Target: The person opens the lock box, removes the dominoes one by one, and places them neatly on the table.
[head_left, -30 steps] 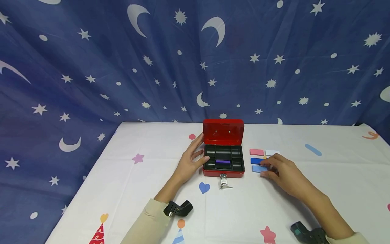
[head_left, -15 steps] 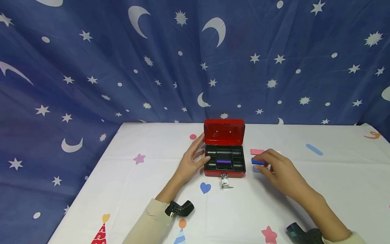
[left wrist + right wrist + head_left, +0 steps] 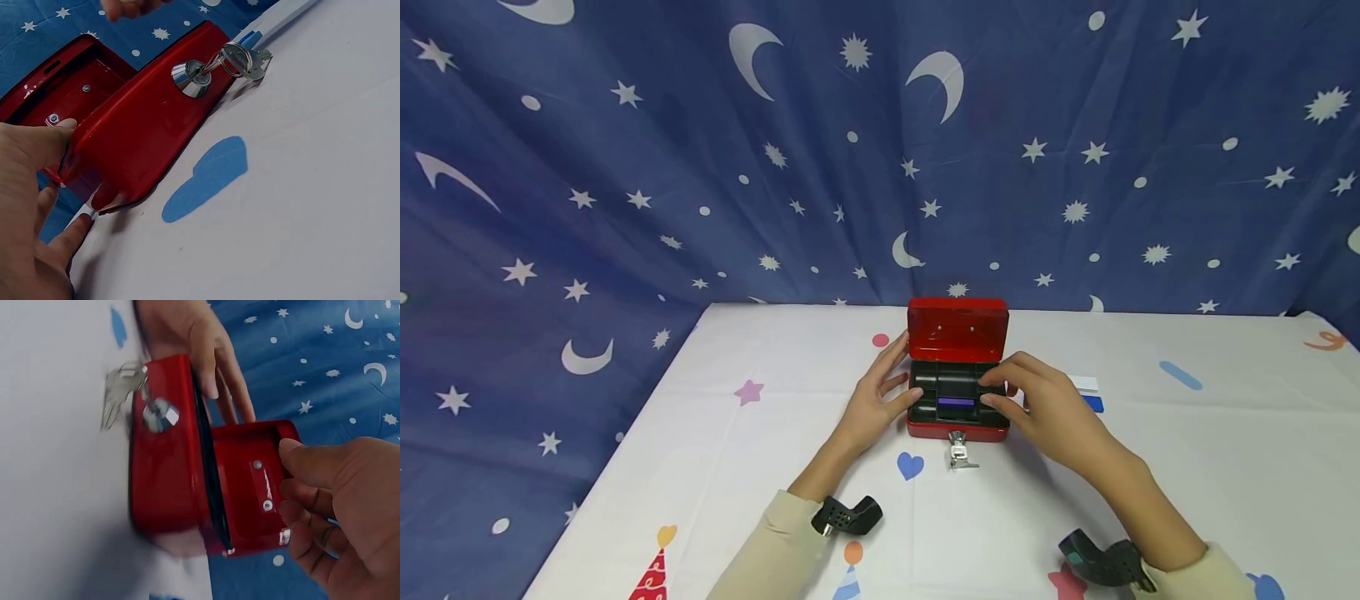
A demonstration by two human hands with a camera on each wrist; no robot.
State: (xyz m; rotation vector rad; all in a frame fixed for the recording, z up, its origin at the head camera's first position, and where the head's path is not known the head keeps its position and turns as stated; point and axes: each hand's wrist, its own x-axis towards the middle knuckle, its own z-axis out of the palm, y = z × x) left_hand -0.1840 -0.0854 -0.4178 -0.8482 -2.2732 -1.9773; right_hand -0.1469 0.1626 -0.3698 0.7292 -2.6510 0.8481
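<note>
A red cash box point(image 3: 958, 432) stands with its lid point(image 3: 958, 327) raised. A key ring with keys point(image 3: 249, 65) hangs from its front lock point(image 3: 191, 79). Inside is a black compartment tray point(image 3: 957, 380), with a purple block point(image 3: 957, 402) in the front middle compartment. My left hand point(image 3: 874, 406) steadies the box's left side, thumb at the rim and fingers stretched toward the lid. My right hand point(image 3: 1051, 404) hovers over the tray's right side, thumb and index finger close together, other fingers bent point(image 3: 340, 509). I cannot tell whether a small piece sits between them.
Right of the box, a white block point(image 3: 1084, 383) and a blue block point(image 3: 1093, 404) show past the right hand, which hides the others there. The white tablecloth point(image 3: 790, 450) has printed shapes. A blue star-and-moon curtain point(image 3: 820, 167) hangs behind the table.
My right hand has left the coloured blocks and moved left to the tray's right side. My left hand stays at the box. The head view has shifted slightly.
</note>
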